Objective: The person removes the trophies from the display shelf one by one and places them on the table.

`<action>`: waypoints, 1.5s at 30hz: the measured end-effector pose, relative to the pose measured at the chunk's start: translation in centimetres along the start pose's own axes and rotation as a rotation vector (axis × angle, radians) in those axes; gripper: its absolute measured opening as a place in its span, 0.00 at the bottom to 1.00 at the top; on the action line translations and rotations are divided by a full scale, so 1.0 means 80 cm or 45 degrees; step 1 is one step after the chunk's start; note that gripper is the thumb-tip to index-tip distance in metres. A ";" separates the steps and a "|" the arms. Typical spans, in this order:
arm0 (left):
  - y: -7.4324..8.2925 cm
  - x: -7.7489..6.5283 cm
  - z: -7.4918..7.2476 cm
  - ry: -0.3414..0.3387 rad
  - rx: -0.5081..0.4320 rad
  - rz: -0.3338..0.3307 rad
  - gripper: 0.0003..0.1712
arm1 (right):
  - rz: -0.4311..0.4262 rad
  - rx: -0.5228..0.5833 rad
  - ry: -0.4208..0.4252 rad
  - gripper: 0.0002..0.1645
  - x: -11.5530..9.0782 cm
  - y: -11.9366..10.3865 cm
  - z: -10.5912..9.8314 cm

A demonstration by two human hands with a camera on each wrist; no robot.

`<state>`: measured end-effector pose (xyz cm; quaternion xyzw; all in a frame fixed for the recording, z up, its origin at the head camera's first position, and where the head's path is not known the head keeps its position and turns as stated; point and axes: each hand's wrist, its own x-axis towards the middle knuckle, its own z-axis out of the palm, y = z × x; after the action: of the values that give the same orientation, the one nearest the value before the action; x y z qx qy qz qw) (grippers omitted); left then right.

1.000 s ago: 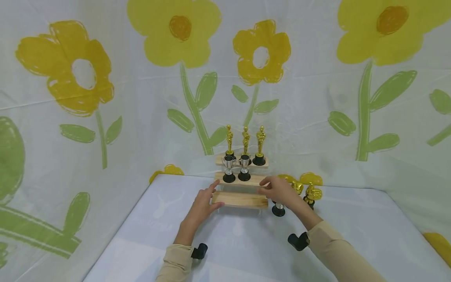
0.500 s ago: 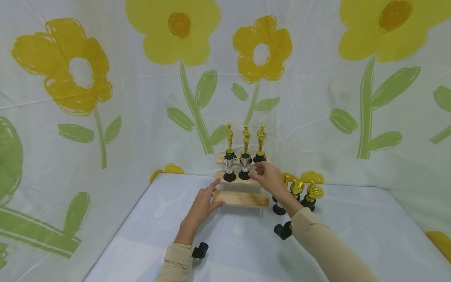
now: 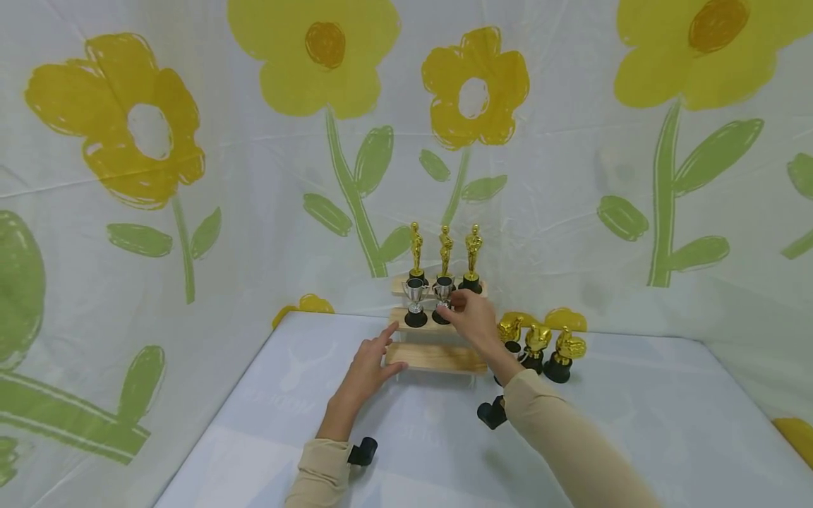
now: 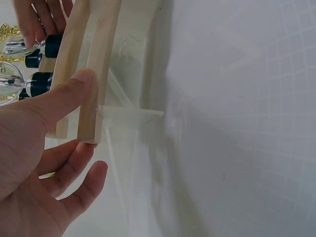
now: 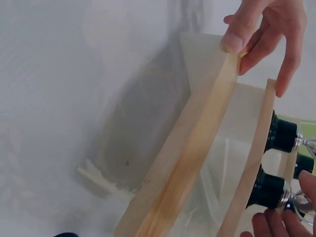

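A three-tier wooden display stand (image 3: 437,358) stands at the back of the table. My left hand (image 3: 365,367) grips the left end of its lowest plank, thumb on the front edge and fingers behind. Two silver trophy cups with black bases stand upright on the middle tier. My right hand (image 3: 475,321) holds the right silver trophy cup (image 3: 443,286) by its stem, thumb and fingers on either side. The left silver trophy cup (image 3: 416,291) is untouched beside it. On the top tier stand three gold figurine trophies (image 3: 447,250), their bases partly hidden.
Right of the stand, several gold trophies (image 3: 567,347) stand on the white table (image 3: 406,451), with another silver cup (image 3: 512,347) partly behind my right wrist. A flower-printed cloth (image 3: 546,176) hangs behind. Clear supports (image 4: 131,111) hold up the planks.
My right hand has moved left from the stand's right end to the right silver cup and now holds it. The left hand stays on the lowest plank.
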<state>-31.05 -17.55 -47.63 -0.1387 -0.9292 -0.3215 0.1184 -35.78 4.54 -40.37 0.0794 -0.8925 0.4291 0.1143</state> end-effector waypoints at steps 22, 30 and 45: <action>-0.001 -0.001 0.002 -0.011 0.013 -0.019 0.47 | -0.006 -0.137 0.106 0.16 0.000 -0.002 0.014; 0.001 -0.003 0.001 -0.001 0.028 -0.017 0.47 | 0.024 -0.065 0.035 0.12 -0.001 -0.003 0.013; 0.003 -0.001 -0.001 -0.001 0.006 -0.024 0.46 | -0.034 -0.057 0.016 0.07 -0.004 -0.002 0.009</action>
<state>-30.89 -17.40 -47.49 -0.1299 -0.9313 -0.3203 0.1152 -35.56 3.92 -40.76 0.0862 -0.9000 0.4079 0.1273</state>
